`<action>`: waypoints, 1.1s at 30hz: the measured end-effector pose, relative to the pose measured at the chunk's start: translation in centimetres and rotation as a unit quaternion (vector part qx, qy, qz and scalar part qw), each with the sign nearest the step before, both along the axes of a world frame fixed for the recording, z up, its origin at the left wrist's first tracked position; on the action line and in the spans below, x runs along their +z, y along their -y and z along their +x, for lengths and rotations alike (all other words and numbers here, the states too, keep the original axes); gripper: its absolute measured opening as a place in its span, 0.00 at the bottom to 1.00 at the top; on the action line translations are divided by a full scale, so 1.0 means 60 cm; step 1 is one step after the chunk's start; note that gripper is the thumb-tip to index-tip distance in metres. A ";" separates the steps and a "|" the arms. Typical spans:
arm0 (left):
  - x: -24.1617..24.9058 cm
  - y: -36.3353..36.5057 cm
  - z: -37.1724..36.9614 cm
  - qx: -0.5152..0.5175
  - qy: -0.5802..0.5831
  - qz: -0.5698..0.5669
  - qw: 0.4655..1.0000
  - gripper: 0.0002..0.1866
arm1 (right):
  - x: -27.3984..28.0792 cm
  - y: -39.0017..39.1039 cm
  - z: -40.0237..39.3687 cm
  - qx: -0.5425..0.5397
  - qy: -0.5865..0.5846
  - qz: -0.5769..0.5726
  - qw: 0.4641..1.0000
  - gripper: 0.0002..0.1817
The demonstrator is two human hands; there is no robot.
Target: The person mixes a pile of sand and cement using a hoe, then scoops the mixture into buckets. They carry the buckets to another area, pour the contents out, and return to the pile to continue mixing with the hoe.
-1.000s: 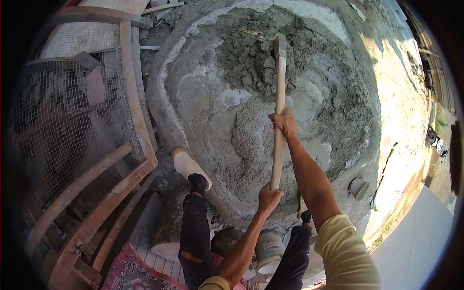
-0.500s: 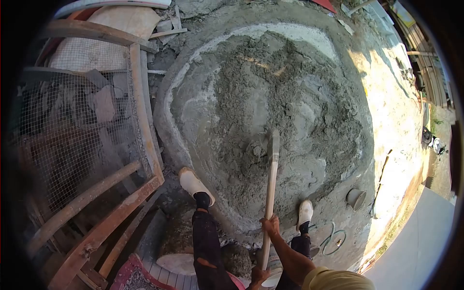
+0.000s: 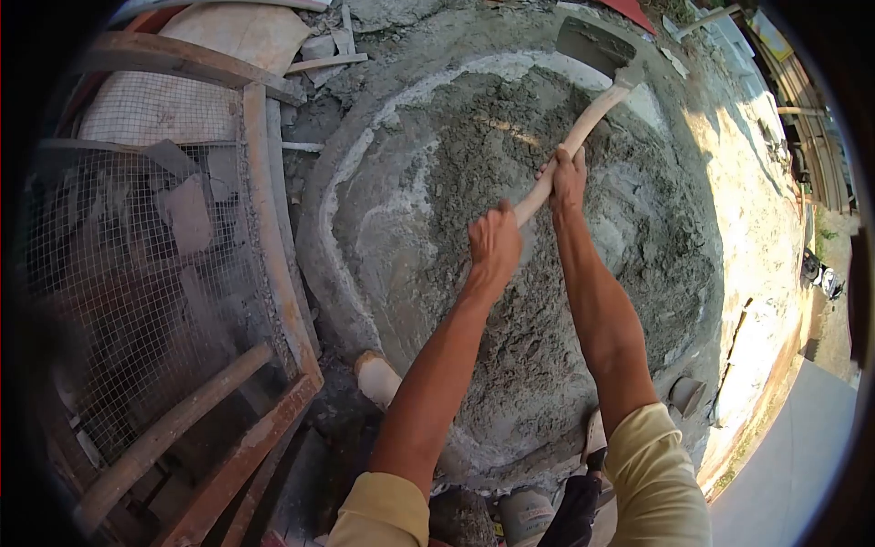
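A hoe with a pale wooden handle (image 3: 597,111) is raised over a broad bed of wet grey mortar (image 3: 529,319). Its wide metal blade (image 3: 592,44) hangs above the far rim of the bed. My left hand (image 3: 495,242) is closed round the near end of the handle. Farther up the shaft, my right hand (image 3: 569,180) grips it too. Both arms stretch forward over the mortar. Dry pale powder (image 3: 365,137) rings the bed's edge, and the heap has lumps and smoother wet patches.
A wood-framed wire mesh screen (image 3: 137,246) leans at the left. My light shoes (image 3: 377,378) stand at the near rim of the mortar. A small round container (image 3: 686,395) lies at the right. Stacked boards (image 3: 811,118) are at the far right.
The hoe has swung up and away from me, its blade going from the middle of the mortar to above the far rim. Both hands have moved forward and up with it.
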State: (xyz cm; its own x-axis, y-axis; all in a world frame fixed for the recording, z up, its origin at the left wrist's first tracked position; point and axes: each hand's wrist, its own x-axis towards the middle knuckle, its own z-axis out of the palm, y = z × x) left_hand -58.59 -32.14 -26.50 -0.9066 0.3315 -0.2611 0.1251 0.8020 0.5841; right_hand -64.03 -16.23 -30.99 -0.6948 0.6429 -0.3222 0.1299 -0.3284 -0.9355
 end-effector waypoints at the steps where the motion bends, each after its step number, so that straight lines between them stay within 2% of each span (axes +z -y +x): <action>1: -0.006 -0.027 -0.050 -0.001 -0.026 -0.009 1.000 0.15 | -0.015 -0.002 -0.038 0.001 0.003 -0.002 1.000 0.15; 3: -0.016 -0.034 -0.086 0.001 -0.043 -0.012 0.999 0.15 | -0.040 -0.009 -0.086 0.033 0.045 0.055 0.997 0.16; 6: -0.038 0.009 -0.080 -0.023 -0.021 -0.034 0.999 0.14 | -0.075 0.047 -0.064 0.045 0.128 0.064 0.989 0.17; 9: -0.066 0.092 0.001 -0.022 0.012 -0.061 0.998 0.15 | -0.095 0.120 -0.007 0.085 0.215 0.131 0.964 0.20; 11: -0.058 0.117 0.051 0.016 0.130 -0.038 0.991 0.16 | -0.092 0.133 0.021 0.138 0.265 0.204 0.932 0.25; 12: -0.050 0.114 0.090 0.022 0.137 -0.040 0.989 0.16 | -0.107 0.118 0.036 0.146 0.270 0.202 0.930 0.25; 13: -0.037 0.106 0.126 0.045 0.150 -0.029 0.987 0.17 | -0.117 0.097 0.045 0.220 0.303 0.252 0.892 0.27; 16: 0.006 0.109 0.238 0.097 0.201 -0.015 0.975 0.18 | -0.177 0.063 0.106 0.340 0.262 0.390 0.815 0.32; 18: 0.037 0.100 0.309 0.115 0.242 -0.006 0.963 0.18 | -0.130 0.099 0.156 0.290 0.337 0.332 0.832 0.35; 22: 0.098 0.080 0.448 0.169 0.289 -0.006 0.942 0.18 | -0.034 0.119 0.244 0.390 0.424 0.313 0.756 0.43; 23: 0.111 0.071 0.487 0.177 0.301 -0.010 0.937 0.18 | -0.037 0.117 0.286 0.392 0.410 0.306 0.764 0.45; 25: 0.124 0.064 0.576 0.183 0.326 -0.021 0.927 0.17 | -0.006 0.128 0.363 0.410 0.446 0.288 0.741 0.46; 29: 0.186 0.056 0.754 0.188 0.354 -0.046 0.915 0.14 | 0.029 0.135 0.566 0.414 0.435 0.261 0.756 0.40; 31: 0.210 0.066 0.859 0.184 0.378 -0.056 0.906 0.16 | 0.000 0.136 0.703 0.360 0.470 0.177 0.786 0.28; 32: 0.221 0.068 0.914 0.178 0.363 -0.076 0.911 0.16 | -0.028 0.138 0.787 0.306 0.487 0.118 0.809 0.17; 33: 0.233 0.072 0.961 0.173 0.345 -0.098 0.917 0.16 | 0.059 0.139 0.793 0.328 0.524 0.028 0.785 0.20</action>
